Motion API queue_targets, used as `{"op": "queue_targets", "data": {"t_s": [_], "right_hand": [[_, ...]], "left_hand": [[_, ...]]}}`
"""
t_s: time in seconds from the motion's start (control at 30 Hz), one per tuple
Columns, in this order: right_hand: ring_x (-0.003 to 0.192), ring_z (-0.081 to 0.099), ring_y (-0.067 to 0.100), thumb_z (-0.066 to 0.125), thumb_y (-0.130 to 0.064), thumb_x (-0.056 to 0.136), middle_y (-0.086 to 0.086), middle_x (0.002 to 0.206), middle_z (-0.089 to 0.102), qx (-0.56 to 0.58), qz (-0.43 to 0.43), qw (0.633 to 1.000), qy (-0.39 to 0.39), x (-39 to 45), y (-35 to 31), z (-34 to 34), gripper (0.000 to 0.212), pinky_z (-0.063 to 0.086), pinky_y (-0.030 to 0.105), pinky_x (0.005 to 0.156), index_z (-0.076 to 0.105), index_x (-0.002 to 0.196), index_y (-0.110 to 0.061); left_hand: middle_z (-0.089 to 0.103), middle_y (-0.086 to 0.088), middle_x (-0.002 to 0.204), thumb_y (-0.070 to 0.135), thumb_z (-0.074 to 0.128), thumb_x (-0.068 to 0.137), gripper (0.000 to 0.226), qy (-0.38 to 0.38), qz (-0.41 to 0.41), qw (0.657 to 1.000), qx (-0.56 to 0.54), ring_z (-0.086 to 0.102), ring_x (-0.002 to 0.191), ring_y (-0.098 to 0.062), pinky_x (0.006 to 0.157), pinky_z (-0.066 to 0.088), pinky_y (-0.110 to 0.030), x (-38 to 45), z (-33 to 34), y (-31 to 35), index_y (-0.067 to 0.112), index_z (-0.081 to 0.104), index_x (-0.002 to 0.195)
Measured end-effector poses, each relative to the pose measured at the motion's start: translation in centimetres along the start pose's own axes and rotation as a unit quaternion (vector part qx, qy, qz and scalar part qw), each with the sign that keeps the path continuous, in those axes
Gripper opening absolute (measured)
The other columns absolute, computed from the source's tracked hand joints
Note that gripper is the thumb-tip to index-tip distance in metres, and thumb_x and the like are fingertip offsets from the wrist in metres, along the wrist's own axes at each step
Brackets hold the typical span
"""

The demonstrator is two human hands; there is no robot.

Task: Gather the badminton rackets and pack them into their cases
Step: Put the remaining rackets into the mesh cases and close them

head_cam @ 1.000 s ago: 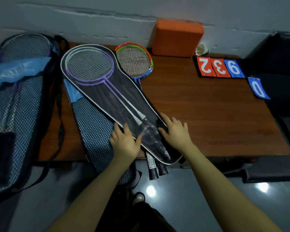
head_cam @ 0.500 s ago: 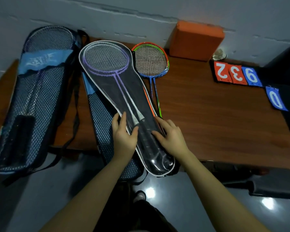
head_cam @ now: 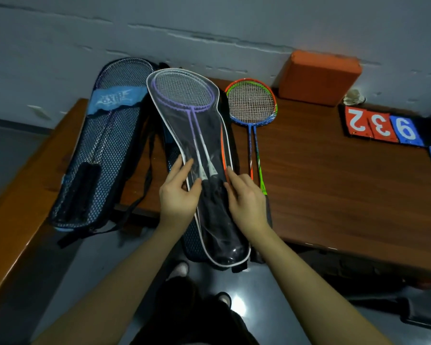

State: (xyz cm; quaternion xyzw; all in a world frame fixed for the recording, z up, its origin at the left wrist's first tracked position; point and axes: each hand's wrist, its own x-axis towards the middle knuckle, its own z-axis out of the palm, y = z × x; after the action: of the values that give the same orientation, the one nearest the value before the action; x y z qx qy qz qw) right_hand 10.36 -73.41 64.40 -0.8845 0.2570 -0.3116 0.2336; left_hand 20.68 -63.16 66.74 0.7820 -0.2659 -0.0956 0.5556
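- Head view: the clear case [head_cam: 197,155] with the purple rackets [head_cam: 184,93] inside now sits further up the counter [head_cam: 334,190] than a second ago. Then the black grips poked out past its lower end; now they lie fully inside the rounded bottom, which overhangs the counter edge. I judge this pair as good as packed, with only closing the case left, though I cannot make out a zip.
- Head view: the left hand [head_cam: 178,192] holds the left edge of the clear case, thumb over the top near the white cones of the shafts, fingers extended along the rim.
- Head view: the right hand [head_cam: 246,197] rests on the right edge, fingers lightly bent and pressing the white piping. Whether they curl under the edge I cannot tell.
- Head view: under the clear case lies a blue mesh case [head_cam: 192,235], mostly covered. A second blue mesh case [head_cam: 102,155] lies to the left, already holding rackets.
- Head view: the orange and green rackets [head_cam: 251,103] lie loose on the counter just beside the clear case, their handles passing by the right hand. They look next in line for packing.
- Head view: an orange block [head_cam: 319,75] stands against the wall, with number cards [head_cam: 381,125] to the right.
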Motion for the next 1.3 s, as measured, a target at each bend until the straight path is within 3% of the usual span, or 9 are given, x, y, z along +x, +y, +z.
{"op": "queue_targets", "data": {"t_s": [0.17, 0.3, 0.5, 0.6, 0.7, 0.87, 1.1, 1.17, 1.3], "right_hand": [[0.066, 0.060, 0.029, 0.041, -0.020, 0.090, 0.012, 0.080, 0.060, 0.009, -0.023, 0.999, 0.029, 1.2, -2.9, 0.6, 0.041, 0.051, 0.038, 0.054, 0.057, 0.123, -0.002], [0.069, 0.062, 0.028, 0.042, -0.019, 0.090, 0.011, 0.083, 0.061, 0.022, -0.034, 0.998, 0.051, 2.6, -5.8, 2.6, 0.040, 0.052, 0.039, 0.058, 0.055, 0.124, -0.002], [0.075, 0.065, 0.033, 0.051, -0.011, 0.090, 0.015, 0.088, 0.066, 0.003, -0.021, 0.996, 0.083, 4.9, -12.1, 9.8, 0.033, 0.055, 0.043, 0.064, 0.057, 0.120, 0.002], [0.079, 0.065, 0.034, 0.054, -0.005, 0.087, 0.016, 0.091, 0.067, -0.006, 0.003, 0.997, 0.071, 6.4, -15.7, 14.0, 0.036, 0.054, 0.043, 0.067, 0.056, 0.122, 0.002], [0.079, 0.064, 0.036, 0.052, -0.005, 0.087, 0.017, 0.093, 0.066, -0.010, 0.030, 0.998, 0.057, 7.6, -18.4, 17.7, 0.039, 0.054, 0.042, 0.067, 0.054, 0.125, -0.001], [0.100, 0.062, 0.031, 0.049, -0.014, 0.093, 0.009, 0.116, 0.064, -0.007, 0.095, 0.995, 0.026, 8.8, -20.7, 21.5, 0.042, 0.051, 0.044, 0.079, 0.047, 0.134, -0.014], [0.097, 0.061, 0.027, 0.052, -0.026, 0.091, 0.009, 0.109, 0.066, 0.049, 0.217, 0.975, -0.026, 7.5, -20.2, 24.7, 0.044, 0.050, 0.039, 0.080, 0.045, 0.135, -0.021], [0.104, 0.060, 0.024, 0.053, -0.027, 0.091, 0.006, 0.117, 0.063, 0.062, 0.220, 0.973, -0.043, 7.6, -19.7, 25.4, 0.046, 0.049, 0.043, 0.086, 0.043, 0.136, -0.022], [0.105, 0.059, 0.024, 0.055, -0.028, 0.090, 0.007, 0.119, 0.061, 0.060, 0.228, 0.971, -0.048, 10.3, -18.3, 26.4, 0.050, 0.049, 0.041, 0.088, 0.040, 0.138, -0.023]], "left_hand": [[0.041, -0.005, 0.143, 0.002, 0.063, 0.083, 0.043, 0.010, 0.026, 1.000, -0.014, 0.042, 0.128, -0.010, 0.105, 0.040, -0.032, 1.2, -2.9, 0.2, 0.009, 0.056, 0.125], [0.040, 0.001, 0.142, 0.004, 0.063, 0.084, 0.043, 0.008, 0.055, 0.998, -0.010, 0.038, 0.127, 0.001, 0.105, 0.030, -0.012, 2.9, -6.3, -0.7, 0.011, 0.055, 0.126], [0.038, 0.003, 0.145, 0.008, 0.062, 0.086, 0.042, 0.004, 0.017, 1.000, -0.016, 0.035, 0.124, 0.006, 0.106, 0.036, -0.021, 7.2, -14.1, -3.7, 0.016, 0.055, 0.126], [0.036, 0.003, 0.146, 0.008, 0.059, 0.087, 0.042, -0.024, 0.026, 0.999, 0.012, 0.034, 0.119, 0.011, 0.096, 0.032, -0.003, 10.0, -18.6, -5.8, 0.015, 0.053, 0.128], [0.036, -0.001, 0.147, 0.009, 0.058, 0.088, 0.043, -0.059, 0.026, 0.997, 0.035, 0.034, 0.127, 0.000, 0.105, 0.030, -0.017, 13.2, -22.0, -8.1, 0.016, 0.051, 0.130], [0.037, -0.005, 0.146, 0.008, 0.057, 0.089, 0.043, -0.103, 0.014, 0.992, 0.065, 0.035, 0.134, -0.015, 0.108, 0.026, -0.021, 16.1, -24.8, -12.1, 0.011, 0.049, 0.131], [0.036, -0.008, 0.139, 0.006, 0.054, 0.090, 0.050, -0.113, -0.044, 0.983, 0.137, 0.042, 0.119, -0.014, 0.092, 0.020, -0.003, 17.6, -25.3, -16.5, 0.005, 0.038, 0.138], [0.036, -0.008, 0.136, 0.008, 0.054, 0.090, 0.054, -0.130, -0.060, 0.979, 0.143, 0.045, 0.115, -0.017, 0.094, 0.027, -0.008, 17.7, -25.1, -17.4, 0.006, 0.034, 0.140], [0.030, -0.014, 0.144, 0.027, 0.054, 0.089, 0.054, -0.127, -0.007, 0.946, 0.298, 0.038, 0.122, -0.035, 0.101, 0.035, -0.045, 18.3, -24.5, -19.0, 0.010, 0.038, 0.138]]}}
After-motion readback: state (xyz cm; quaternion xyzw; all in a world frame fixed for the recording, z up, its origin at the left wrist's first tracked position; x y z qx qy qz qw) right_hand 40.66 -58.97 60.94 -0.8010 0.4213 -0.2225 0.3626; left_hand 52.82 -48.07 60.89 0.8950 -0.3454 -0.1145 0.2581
